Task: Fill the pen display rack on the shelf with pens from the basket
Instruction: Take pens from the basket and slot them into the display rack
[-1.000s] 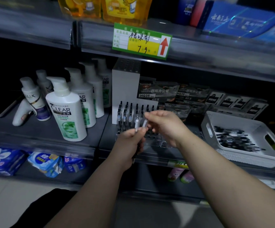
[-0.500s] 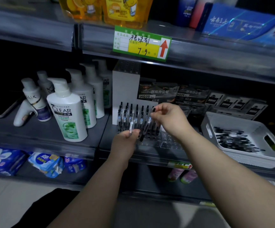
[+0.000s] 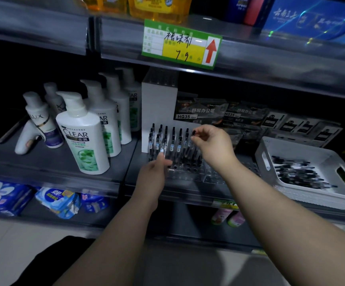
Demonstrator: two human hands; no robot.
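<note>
A clear pen display rack [image 3: 188,174] stands on the middle shelf in front of a white box. Several black-capped pens [image 3: 173,139] stand upright in its back rows; its front holes are open. My left hand [image 3: 153,174] is at the rack's front left, thumb and fingers pinching the lower part of an upright pen [image 3: 162,145]. Over the rack's right side, my right hand [image 3: 212,145] pinches the black top of another pen [image 3: 193,133], which slants down into the rack. The white basket [image 3: 266,153] with several pens [image 3: 297,172] sits to the right.
White shampoo bottles [image 3: 82,137] crowd the shelf left of the rack. Boxed pen packs [image 3: 200,112] line the back behind the rack and basket. A green price tag [image 3: 179,44] hangs from the upper shelf edge overhead. Blue packets [image 3: 55,201] lie on the shelf below.
Both hands moved apart from each other. My left hand lowered its pen toward the rack's front left, and my right hand brought its pen down into the right side.
</note>
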